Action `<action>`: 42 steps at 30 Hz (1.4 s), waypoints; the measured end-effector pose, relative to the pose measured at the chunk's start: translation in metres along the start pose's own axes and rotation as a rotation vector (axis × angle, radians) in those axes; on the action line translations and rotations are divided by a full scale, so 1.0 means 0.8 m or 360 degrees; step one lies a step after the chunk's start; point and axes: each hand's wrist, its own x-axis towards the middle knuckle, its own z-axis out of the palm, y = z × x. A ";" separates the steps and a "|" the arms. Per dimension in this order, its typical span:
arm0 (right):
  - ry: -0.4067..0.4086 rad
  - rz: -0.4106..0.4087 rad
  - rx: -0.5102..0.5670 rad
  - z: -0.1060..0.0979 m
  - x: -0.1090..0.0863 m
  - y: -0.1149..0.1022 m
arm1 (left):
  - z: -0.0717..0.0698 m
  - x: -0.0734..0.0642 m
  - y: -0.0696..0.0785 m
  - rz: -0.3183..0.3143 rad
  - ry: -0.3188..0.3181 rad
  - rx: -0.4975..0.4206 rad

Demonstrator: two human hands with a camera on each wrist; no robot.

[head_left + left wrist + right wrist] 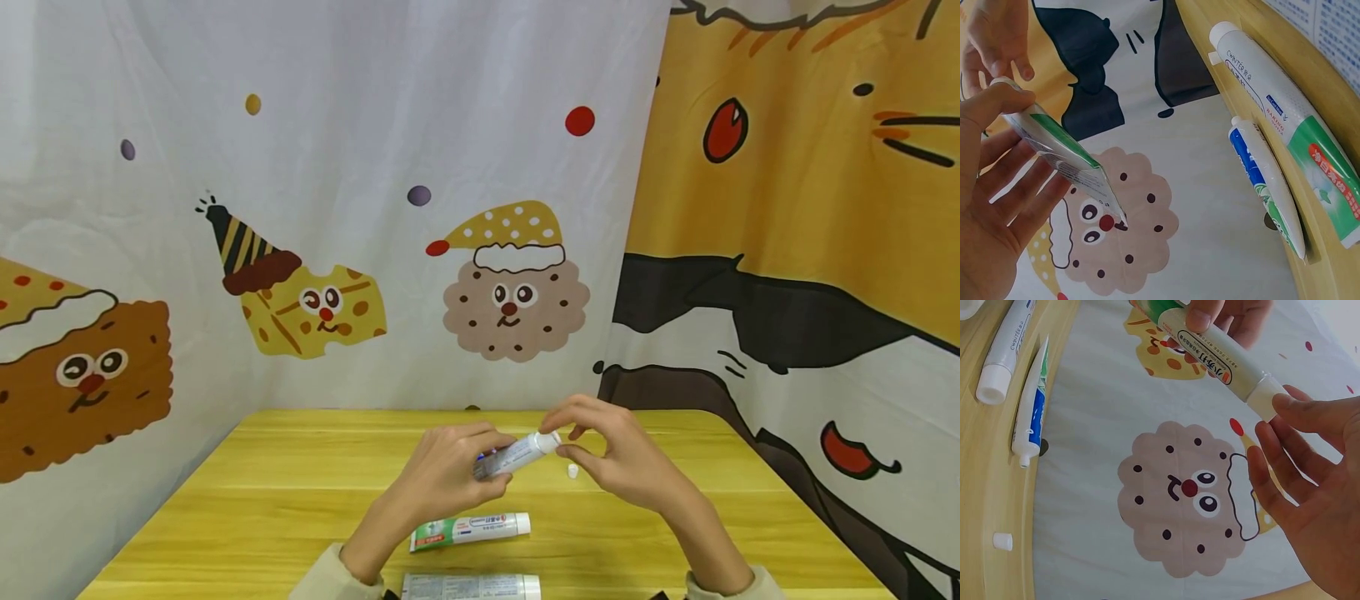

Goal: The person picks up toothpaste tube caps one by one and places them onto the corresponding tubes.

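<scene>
My left hand (450, 468) holds a white and green toothpaste tube (517, 455) above the table, tilted with its capped end up to the right. At that end, the thumb and forefinger of my right hand (624, 457) pinch the white cap (1264, 402); the other fingers stay spread in the right wrist view. A smaller toothpaste tube (1030, 409) with a blue panel lies on the table behind, its nozzle bare, mostly hidden by my left hand in the head view. A small loose white cap (573, 471) sits on the table below my right hand.
Closer to me, a capped green and white toothpaste tube (480, 528) lies on the yellow wood-grain table (285, 500). Another tube (468, 587), printed with small text, lies at the bottom edge of the head view. A cartoon-printed curtain (360, 167) hangs behind the table.
</scene>
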 end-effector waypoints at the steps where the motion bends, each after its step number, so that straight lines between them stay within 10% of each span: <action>1: 0.0003 -0.0006 -0.0006 0.000 0.000 0.000 | 0.000 0.000 0.000 0.0001 0.0002 -0.0001; 33: 0.0074 0.0251 -0.0202 0.003 0.003 -0.005 | 0.001 -0.001 -0.001 0.0018 0.0005 0.0005; 42: 0.0122 0.0031 -0.0039 0.001 0.001 -0.005 | 0.001 0.000 -0.002 0.0020 0.0004 0.0019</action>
